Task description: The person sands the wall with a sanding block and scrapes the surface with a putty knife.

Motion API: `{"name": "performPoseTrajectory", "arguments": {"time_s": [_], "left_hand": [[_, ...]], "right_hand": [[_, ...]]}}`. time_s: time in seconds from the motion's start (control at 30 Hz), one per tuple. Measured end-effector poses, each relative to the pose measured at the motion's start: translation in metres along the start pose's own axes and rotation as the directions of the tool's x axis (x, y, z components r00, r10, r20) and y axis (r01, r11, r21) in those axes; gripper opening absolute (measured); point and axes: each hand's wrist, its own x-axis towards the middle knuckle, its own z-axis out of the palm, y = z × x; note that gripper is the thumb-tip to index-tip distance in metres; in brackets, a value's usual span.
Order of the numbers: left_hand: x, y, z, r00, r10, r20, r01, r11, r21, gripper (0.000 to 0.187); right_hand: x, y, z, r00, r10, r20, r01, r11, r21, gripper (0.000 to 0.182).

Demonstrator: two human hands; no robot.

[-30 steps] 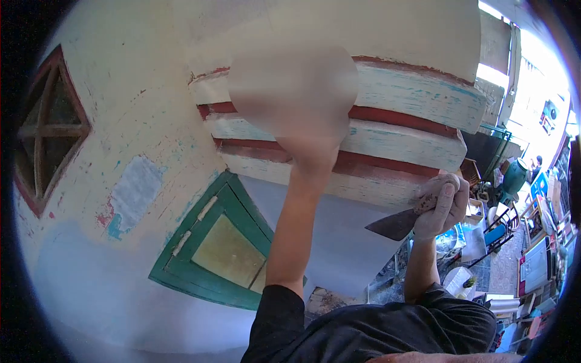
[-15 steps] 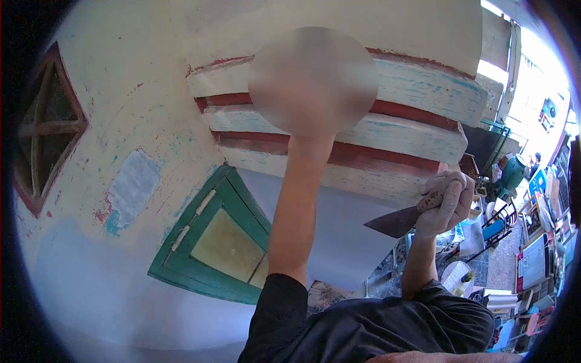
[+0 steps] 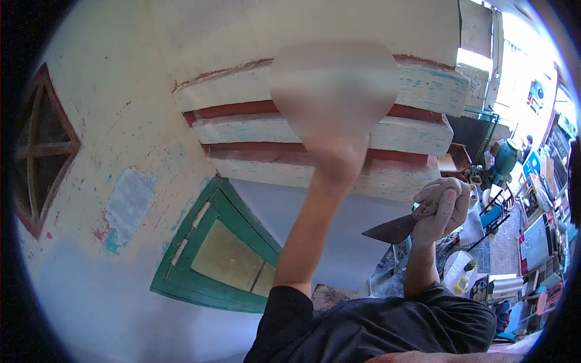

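Observation:
My left hand reaches up to the stepped white and red moulding on the wall. A blurred patch covers most of this hand, so its fingers and anything in them are hidden. Lower on the right, my right hand, pale with dust, is closed around the handle of a trowel. The trowel's dark, pointed metal blade aims left, apart from the wall. Blue flecks and worn paint mark the moulding's white bands.
Beneath the moulding is a green-framed window. A diamond-shaped opening and a grey patch are on the left wall. At right, a cluttered floor holds chairs, a round white table and a green jar; a distant person stands beyond.
My left hand has moved right along the moulding, with the wrist now bent more. My right hand keeps the trowel in nearly the same place. The view has shifted slightly.

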Motion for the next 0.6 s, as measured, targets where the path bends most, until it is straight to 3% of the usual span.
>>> {"name": "performPoseTrajectory", "arguments": {"time_s": [0.23,0.33,0.37,0.4,0.5,0.6], "left_hand": [[0.046,-0.006,0.033,0.995,0.019,-0.099,-0.023,0.999,-0.045,0.024],[0.008,0.014,0.014,0.999,0.042,0.035,-0.038,0.995,-0.091,0.023],[-0.015,0.013,0.017,0.999,0.053,0.013,-0.049,0.975,-0.215,0.024],[-0.011,0.013,0.015,0.998,0.055,0.014,-0.051,0.974,-0.222,0.024],[0.004,0.007,0.015,0.997,0.074,0.009,-0.072,0.986,-0.150,0.026],[0.043,-0.017,0.015,0.998,0.049,-0.049,-0.049,0.999,0.003,0.023]], "right_hand": [[0.003,-0.001,0.009,1.000,-0.030,0.002,0.030,0.999,-0.017,0.030],[-0.002,-0.004,0.008,1.000,-0.018,0.002,0.018,1.000,-0.002,0.030],[-0.004,-0.005,0.006,1.000,-0.015,0.023,0.015,1.000,-0.001,0.030],[-0.006,-0.004,0.006,1.000,-0.018,0.016,0.018,1.000,-0.004,0.030],[-0.003,-0.008,-0.002,0.998,0.048,0.035,-0.048,0.999,-0.018,0.029],[0.006,-0.009,-0.006,0.999,-0.030,-0.015,0.030,0.999,-0.013,0.029]]}}
